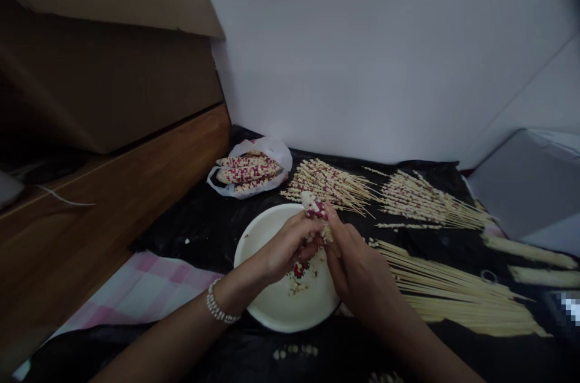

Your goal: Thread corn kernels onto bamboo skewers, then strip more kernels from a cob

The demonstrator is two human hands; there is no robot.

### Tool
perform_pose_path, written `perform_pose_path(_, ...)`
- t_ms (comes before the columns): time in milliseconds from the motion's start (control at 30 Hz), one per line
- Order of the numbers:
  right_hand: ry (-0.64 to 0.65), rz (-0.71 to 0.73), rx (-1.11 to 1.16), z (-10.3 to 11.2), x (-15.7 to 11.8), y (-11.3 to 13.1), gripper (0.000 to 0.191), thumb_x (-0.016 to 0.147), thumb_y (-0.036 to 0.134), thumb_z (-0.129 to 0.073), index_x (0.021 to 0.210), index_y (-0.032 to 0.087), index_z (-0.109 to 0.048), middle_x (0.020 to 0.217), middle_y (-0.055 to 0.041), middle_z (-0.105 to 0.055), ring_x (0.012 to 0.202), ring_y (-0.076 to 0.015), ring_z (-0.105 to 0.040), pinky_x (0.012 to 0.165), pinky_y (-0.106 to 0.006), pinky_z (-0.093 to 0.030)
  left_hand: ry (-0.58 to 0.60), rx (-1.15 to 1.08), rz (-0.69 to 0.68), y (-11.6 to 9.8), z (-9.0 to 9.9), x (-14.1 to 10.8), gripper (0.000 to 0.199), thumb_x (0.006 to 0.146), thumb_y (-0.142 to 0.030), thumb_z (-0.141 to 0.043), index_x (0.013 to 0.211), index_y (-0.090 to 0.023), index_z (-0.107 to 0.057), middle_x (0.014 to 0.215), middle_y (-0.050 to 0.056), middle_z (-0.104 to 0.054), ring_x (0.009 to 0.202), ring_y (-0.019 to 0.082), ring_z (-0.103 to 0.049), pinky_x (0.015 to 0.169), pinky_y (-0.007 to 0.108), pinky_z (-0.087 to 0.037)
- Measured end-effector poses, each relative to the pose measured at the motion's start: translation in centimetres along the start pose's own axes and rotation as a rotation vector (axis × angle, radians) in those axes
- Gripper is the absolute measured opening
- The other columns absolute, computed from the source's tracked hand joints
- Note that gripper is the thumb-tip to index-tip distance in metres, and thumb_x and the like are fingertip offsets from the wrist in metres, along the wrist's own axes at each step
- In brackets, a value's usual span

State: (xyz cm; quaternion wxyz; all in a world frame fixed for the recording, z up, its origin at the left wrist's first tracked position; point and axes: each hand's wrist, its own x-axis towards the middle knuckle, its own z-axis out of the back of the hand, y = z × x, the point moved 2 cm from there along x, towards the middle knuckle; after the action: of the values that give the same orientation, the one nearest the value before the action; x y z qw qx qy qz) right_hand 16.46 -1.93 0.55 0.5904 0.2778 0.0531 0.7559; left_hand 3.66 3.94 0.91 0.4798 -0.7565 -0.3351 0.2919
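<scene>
Both of my hands are together over a white bowl [290, 318]. My left hand [292, 244], with a beaded bracelet [217, 304] at the wrist, is closed around the lower part of a corn cob [313, 205] with red and pale kernels. From the right side my right hand [356, 256] also grips the cob, its thumb pressed against the kernels. The cob's tip points up and away. Loose red and pale kernels [299, 277] lie in the bottom of the bowl. My fingers hide part of the cob.
Behind the bowl, a plastic bag [283, 156] holds several cobs. Kernel-threaded sticks [330, 183] lie in two piles, with bare sticks [462, 298] at right. Two stripped cobs [544, 276] lie far right. A cardboard box [113, 69] stands left; a checkered cloth [149, 286] lies below.
</scene>
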Motion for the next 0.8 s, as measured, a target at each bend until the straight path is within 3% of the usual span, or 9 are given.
perform_pose_path(100, 0.006, 0.013, 0.054, 0.07, 0.05, -0.1, 0.063, 0.09, 0.019, -0.036, 0.149, 0.023, -0.013, 0.114, -0.0125, -0.058, 0.092, -0.0234, -0.063, 0.075, -0.039, -0.053, -0.049, 0.039, -0.008, -0.12, 0.02, 0.0, 0.01, 0.078, -0.019, -0.047, 0.069, -0.019, -0.043, 0.054, -0.007, -0.037, 0.042, 0.005, -0.024, 0.042, 0.022, -0.016)
perform_pose_path(200, -0.008, 0.095, 0.224, 0.25, 0.18, -0.4, 0.065, 0.09, 0.022, -0.041, 0.148, 0.02, -0.014, 0.139, -0.0136, -0.044, 0.124, -0.0235, -0.046, 0.098, -0.042, -0.042, -0.078, 0.034, -0.001, -0.08, 0.14, 0.08, 0.009, 0.076, -0.017, -0.045, 0.067, -0.019, -0.042, 0.053, -0.007, -0.038, 0.041, 0.005, -0.023, 0.041, 0.023, -0.014)
perform_pose_path(267, 0.017, 0.101, 0.332, 0.39, 0.26, -0.6, 0.063, 0.09, 0.025, -0.042, 0.148, 0.02, -0.017, 0.146, -0.0112, -0.037, 0.132, -0.0221, -0.037, 0.105, -0.042, -0.035, -0.082, 0.028, -0.011, -0.12, 0.17, 0.14, 0.009, 0.074, -0.016, -0.044, 0.065, -0.018, -0.042, 0.052, -0.007, -0.038, 0.04, 0.005, -0.022, 0.041, 0.023, -0.014)
perform_pose_path(467, 0.178, -0.048, 0.505, 0.57, 0.33, -0.47, 0.062, 0.092, 0.027, -0.039, 0.149, 0.022, -0.015, 0.145, -0.0084, -0.04, 0.128, -0.0218, -0.042, 0.101, -0.044, -0.039, -0.091, 0.041, -0.033, -0.24, 0.32, 0.15, 0.008, 0.064, -0.01, -0.045, 0.065, -0.018, -0.043, 0.053, -0.006, -0.038, 0.041, 0.005, -0.024, 0.041, 0.023, -0.015)
perform_pose_path(600, 0.1, -0.019, 0.426, 0.48, 0.29, -0.49, 0.062, 0.092, 0.026, -0.038, 0.148, 0.018, -0.016, 0.148, -0.0096, -0.035, 0.133, -0.0201, -0.035, 0.107, -0.043, -0.033, -0.036, -0.006, 0.013, -0.52, 0.36, -0.05, 0.005, 0.075, -0.022, -0.05, 0.074, -0.018, -0.047, 0.055, -0.007, -0.039, 0.042, 0.006, -0.025, 0.042, 0.022, -0.018)
perform_pose_path(700, 0.027, 0.042, 0.325, 0.19, 0.1, -0.44, 0.062, 0.091, 0.022, -0.038, 0.148, 0.015, -0.015, 0.15, -0.01, -0.031, 0.136, -0.0181, -0.03, 0.11, -0.04, -0.028, -0.039, 0.017, 0.0, -0.55, 0.46, -0.1, 0.02, 0.083, -0.034, -0.046, 0.07, -0.018, -0.045, 0.052, -0.006, -0.039, 0.041, 0.006, -0.025, 0.041, 0.023, -0.016)
perform_pose_path(800, 0.016, 0.072, 0.265, -0.15, -0.1, -0.28, 0.062, 0.09, 0.019, -0.037, 0.148, 0.015, -0.016, 0.149, -0.0107, -0.032, 0.135, -0.0176, -0.031, 0.109, -0.039, -0.03, -0.011, 0.083, -0.034, -0.24, 0.44, 0.01, 0.024, 0.086, -0.033, -0.04, 0.066, -0.018, -0.044, 0.05, -0.006, -0.037, 0.041, 0.006, -0.025, 0.042, 0.023, -0.016)
